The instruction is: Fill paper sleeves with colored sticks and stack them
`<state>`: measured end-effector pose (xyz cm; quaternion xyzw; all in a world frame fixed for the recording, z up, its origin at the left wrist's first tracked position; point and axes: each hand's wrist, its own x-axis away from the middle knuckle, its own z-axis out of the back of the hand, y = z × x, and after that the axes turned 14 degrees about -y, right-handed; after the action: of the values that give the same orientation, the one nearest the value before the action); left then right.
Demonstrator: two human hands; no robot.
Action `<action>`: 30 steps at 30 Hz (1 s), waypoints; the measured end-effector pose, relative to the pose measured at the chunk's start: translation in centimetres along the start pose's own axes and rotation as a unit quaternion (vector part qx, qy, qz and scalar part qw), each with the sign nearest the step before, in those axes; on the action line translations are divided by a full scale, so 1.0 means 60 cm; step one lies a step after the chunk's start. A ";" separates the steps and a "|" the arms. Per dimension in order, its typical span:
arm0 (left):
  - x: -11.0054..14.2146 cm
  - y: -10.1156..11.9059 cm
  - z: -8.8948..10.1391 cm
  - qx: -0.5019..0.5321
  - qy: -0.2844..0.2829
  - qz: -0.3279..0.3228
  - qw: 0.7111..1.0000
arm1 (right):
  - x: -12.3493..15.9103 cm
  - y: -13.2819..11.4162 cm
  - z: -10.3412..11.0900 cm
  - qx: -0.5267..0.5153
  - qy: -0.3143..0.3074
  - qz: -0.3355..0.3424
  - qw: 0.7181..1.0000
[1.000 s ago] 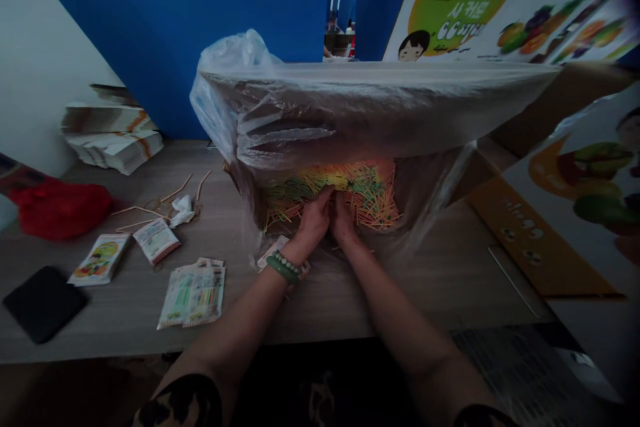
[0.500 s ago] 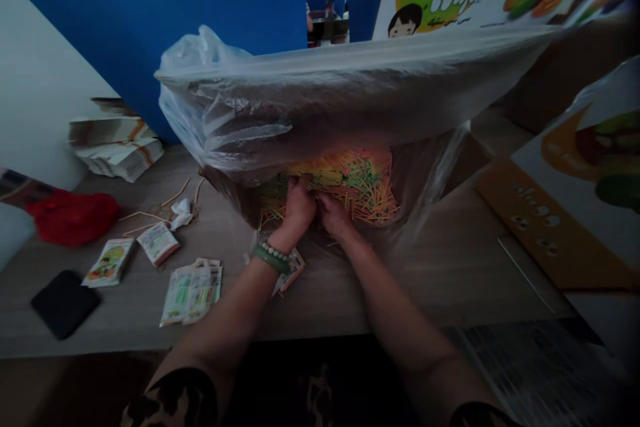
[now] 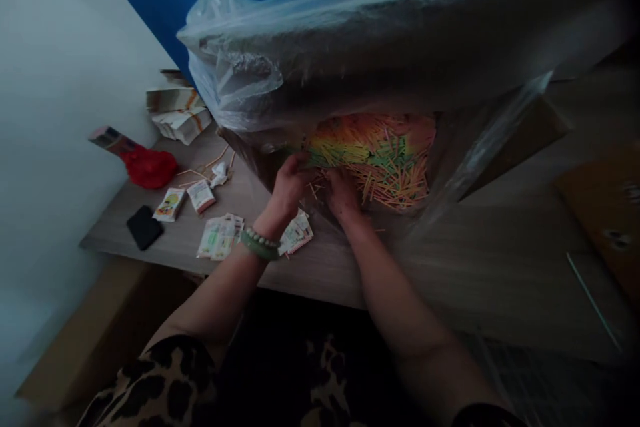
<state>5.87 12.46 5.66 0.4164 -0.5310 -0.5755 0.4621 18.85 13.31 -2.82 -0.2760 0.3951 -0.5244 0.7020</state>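
Left hand [image 3: 289, 187]: at the near left part of the lined box's [image 3: 400, 57] mouth, fingers bent inward beside the sticks; whether they pinch any, I cannot tell.
Right hand [image 3: 344, 195]: at the near edge of that mouth, fingers angled down — tips hidden, so their spread and any grip cannot be told.
Coloured sticks [image 3: 397, 177]: inside the lined box, mostly heaped beyond and right of the hands; a few lie between the two hands.
Work at the box: judged from the pose, sorting or gathering sticks; drawing out a bundle would call for fingertips closing around evenly lined-up sticks, clear of the liner.
Near packets [image 3: 297, 235]: in front of the lined box, just beside the left wrist.
Left packets [image 3: 220, 237]: farther left of the box, lying flat on the table [image 3: 425, 273].
Red bag [image 3: 150, 168]: well left of the box, beyond the bent straws [image 3: 216, 159].
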 end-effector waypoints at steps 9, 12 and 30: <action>0.205 -0.079 0.099 -0.563 -0.014 0.164 0.810 | -0.010 0.031 -0.016 -0.158 0.017 -0.009 0.987; 0.209 -0.092 0.101 -0.566 0.011 0.203 0.799 | -0.007 0.029 -0.017 -0.125 0.021 0.004 0.992; 0.209 -0.051 0.129 -0.247 0.114 0.135 0.953 | 0.002 -0.008 0.006 -0.030 -0.031 -0.011 0.999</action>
<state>-4.75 2.01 3.44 0.2763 -0.3669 -0.5694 0.6818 18.93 13.02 -2.29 -0.3175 0.3858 -0.5112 0.6993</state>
